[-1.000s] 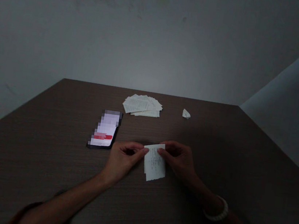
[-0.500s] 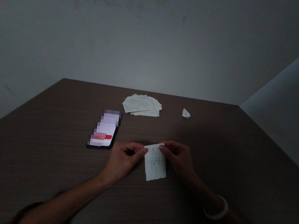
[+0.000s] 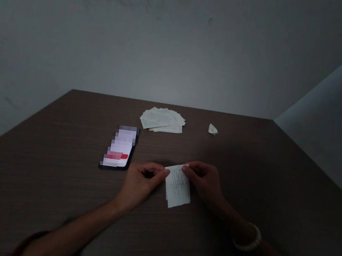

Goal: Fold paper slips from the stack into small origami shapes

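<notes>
Between my two hands is a small printed sheet of paper (image 3: 178,190), its text facing up and its lower edge slightly uneven. It looks doubled, with a second edge showing at the lower left. My left hand (image 3: 141,183) pinches its upper left corner between thumb and forefinger. At the upper right corner, my right hand (image 3: 203,180) pinches it the same way. The backs of both pinches hide the fingertips behind the paper.
A phone (image 3: 126,149) with a lit, partly blurred screen lies left of my hands. Farther back, a fanned pile of printed papers (image 3: 162,119) and a small folded paper piece (image 3: 212,129) rest on the dark wooden table (image 3: 73,123). A wall (image 3: 179,62) stands behind.
The paper's lower end has shifted very slightly, and its second edge shows a little more at the lower left. Both hands keep their pinches in nearly the same place.
</notes>
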`<act>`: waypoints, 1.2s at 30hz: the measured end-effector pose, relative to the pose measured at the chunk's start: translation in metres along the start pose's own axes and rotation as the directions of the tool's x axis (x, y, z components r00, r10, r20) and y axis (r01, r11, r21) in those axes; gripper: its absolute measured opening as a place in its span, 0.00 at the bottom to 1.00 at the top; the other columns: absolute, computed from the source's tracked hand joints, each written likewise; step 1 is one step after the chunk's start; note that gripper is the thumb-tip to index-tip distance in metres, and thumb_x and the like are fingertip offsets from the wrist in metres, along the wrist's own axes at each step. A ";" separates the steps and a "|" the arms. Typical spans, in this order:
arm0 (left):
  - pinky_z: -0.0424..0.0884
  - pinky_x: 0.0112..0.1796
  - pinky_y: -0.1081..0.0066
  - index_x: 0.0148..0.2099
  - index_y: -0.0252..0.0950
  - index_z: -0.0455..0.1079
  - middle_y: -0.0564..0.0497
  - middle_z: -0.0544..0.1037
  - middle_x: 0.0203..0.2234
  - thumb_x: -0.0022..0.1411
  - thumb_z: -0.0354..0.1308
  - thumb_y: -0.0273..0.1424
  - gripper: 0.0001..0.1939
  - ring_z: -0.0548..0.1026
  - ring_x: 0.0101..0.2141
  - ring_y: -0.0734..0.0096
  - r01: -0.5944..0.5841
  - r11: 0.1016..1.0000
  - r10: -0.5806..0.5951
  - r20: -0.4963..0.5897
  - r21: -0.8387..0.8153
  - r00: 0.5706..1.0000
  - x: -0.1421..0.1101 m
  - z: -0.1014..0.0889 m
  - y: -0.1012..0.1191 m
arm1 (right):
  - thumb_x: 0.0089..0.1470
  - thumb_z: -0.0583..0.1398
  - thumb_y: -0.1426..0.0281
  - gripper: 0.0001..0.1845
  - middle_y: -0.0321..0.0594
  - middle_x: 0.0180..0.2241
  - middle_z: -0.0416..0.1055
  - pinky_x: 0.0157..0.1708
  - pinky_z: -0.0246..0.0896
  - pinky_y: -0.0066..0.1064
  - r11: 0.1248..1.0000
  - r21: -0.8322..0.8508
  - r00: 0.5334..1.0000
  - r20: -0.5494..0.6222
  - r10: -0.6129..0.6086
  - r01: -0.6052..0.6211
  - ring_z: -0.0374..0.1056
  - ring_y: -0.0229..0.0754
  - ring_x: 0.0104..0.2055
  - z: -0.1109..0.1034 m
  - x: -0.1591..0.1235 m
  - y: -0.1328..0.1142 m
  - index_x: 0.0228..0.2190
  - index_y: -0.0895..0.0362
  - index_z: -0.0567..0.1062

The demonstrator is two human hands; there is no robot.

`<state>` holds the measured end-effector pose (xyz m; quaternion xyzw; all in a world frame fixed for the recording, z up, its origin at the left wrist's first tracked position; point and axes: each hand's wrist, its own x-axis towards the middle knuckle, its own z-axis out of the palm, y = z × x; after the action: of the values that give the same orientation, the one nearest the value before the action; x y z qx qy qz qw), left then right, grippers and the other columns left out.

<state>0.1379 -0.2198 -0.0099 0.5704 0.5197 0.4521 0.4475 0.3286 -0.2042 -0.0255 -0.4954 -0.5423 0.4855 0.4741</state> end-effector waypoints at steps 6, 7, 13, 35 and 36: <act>0.69 0.25 0.76 0.37 0.35 0.77 0.53 0.76 0.21 0.53 0.66 0.33 0.09 0.72 0.23 0.74 -0.076 0.997 0.075 -0.050 -0.010 0.996 -0.001 -0.001 -0.006 | 0.45 0.67 0.61 0.11 0.40 0.27 0.78 0.28 0.69 0.30 0.999 0.029 1.000 -0.005 0.021 -0.021 0.74 0.42 0.29 0.001 0.000 0.000 0.28 0.57 0.80; 0.69 0.25 0.76 0.37 0.35 0.78 0.52 0.77 0.22 0.53 0.66 0.33 0.09 0.71 0.23 0.75 -0.100 0.995 0.100 -0.066 0.007 0.993 -0.001 -0.001 -0.007 | 0.45 0.67 0.61 0.11 0.40 0.27 0.78 0.28 0.69 0.30 0.999 0.029 1.000 -0.007 0.022 -0.021 0.74 0.41 0.29 0.001 -0.001 0.000 0.28 0.57 0.80; 0.68 0.25 0.76 0.35 0.35 0.79 0.51 0.78 0.25 0.54 0.66 0.33 0.07 0.71 0.23 0.74 -0.215 0.970 0.227 -0.101 0.115 0.969 -0.001 -0.002 -0.006 | 0.44 0.68 0.62 0.11 0.40 0.26 0.78 0.27 0.69 0.30 1.000 0.026 1.000 -0.024 0.017 -0.017 0.74 0.42 0.28 0.001 -0.001 -0.002 0.27 0.57 0.80; 0.72 0.31 0.72 0.34 0.34 0.80 0.47 0.82 0.29 0.50 0.67 0.34 0.09 0.78 0.30 0.67 0.134 0.989 -0.136 -0.030 -0.058 0.990 0.005 -0.006 -0.001 | 0.47 0.66 0.61 0.11 0.36 0.23 0.75 0.25 0.62 0.27 0.997 -0.082 0.995 0.102 0.016 -0.007 0.69 0.37 0.24 -0.014 0.009 -0.001 0.26 0.57 0.80; 0.72 0.31 0.72 0.34 0.35 0.80 0.47 0.82 0.29 0.50 0.67 0.33 0.09 0.78 0.30 0.67 0.137 0.988 -0.139 -0.022 -0.064 0.990 0.005 -0.006 -0.001 | 0.47 0.66 0.61 0.11 0.37 0.23 0.76 0.25 0.63 0.27 0.996 -0.094 0.995 0.103 0.015 -0.005 0.69 0.37 0.25 -0.014 0.009 -0.001 0.26 0.57 0.81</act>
<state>0.1324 -0.2143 -0.0099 0.5127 0.5494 0.4437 0.4883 0.3424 -0.1940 -0.0232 -0.4939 -0.5860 0.4869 0.4191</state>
